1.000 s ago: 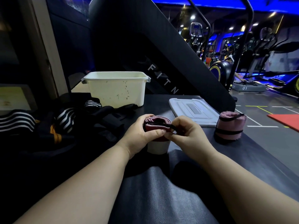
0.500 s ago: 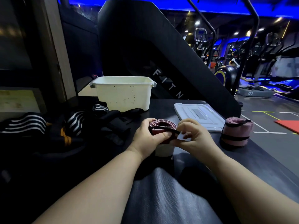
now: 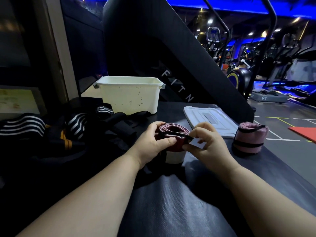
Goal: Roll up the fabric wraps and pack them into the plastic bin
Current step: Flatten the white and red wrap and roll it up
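Note:
A dark red rolled fabric wrap (image 3: 172, 134) with a pink edge is held above the black mat, its white end hanging below. My left hand (image 3: 152, 142) grips the roll from the left, thumb across its front. My right hand (image 3: 205, 142) pinches the wrap's thin black strap at the roll's right side. A finished pink roll (image 3: 250, 138), bound by black straps, stands upright to the right. The white plastic bin (image 3: 130, 94) sits open at the back; I cannot see inside it.
The bin's grey lid (image 3: 211, 120) lies flat between the bin and the pink roll. A heap of black wraps with white and orange stripes (image 3: 68, 130) covers the left. A sloping black machine panel (image 3: 171, 48) rises behind. The mat's right edge drops to the gym floor.
The roll and both hands stay in the same place. My right hand's fingers have shifted on the black strap at the roll's right side. The camera has tilted slightly.

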